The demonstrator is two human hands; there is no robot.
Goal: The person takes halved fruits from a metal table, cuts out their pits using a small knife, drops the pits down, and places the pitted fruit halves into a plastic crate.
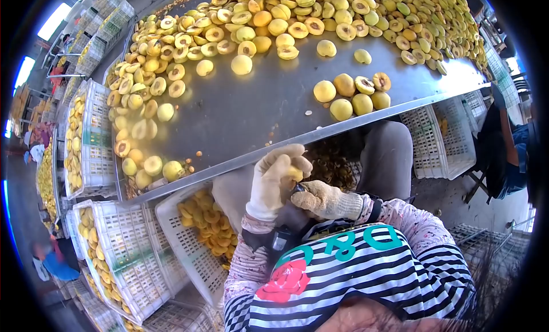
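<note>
Both gloved hands at frame centre: left hand [274, 180] grips a yellow fruit [295, 173], right hand [320, 199] closed on a small tool. Steel desk [240, 117] above carries halved fruit; white crates [131, 252] lower left.

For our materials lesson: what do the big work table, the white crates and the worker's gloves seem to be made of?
The table looks like bare sheet metal, probably steel: grey, dully reflective, with a folded edge. The crates look like moulded plastic: white, matt, with a regular lattice of holes. The gloves on the left hand and right hand look like knitted fabric: ribbed cuffs, soft and stained.
</note>
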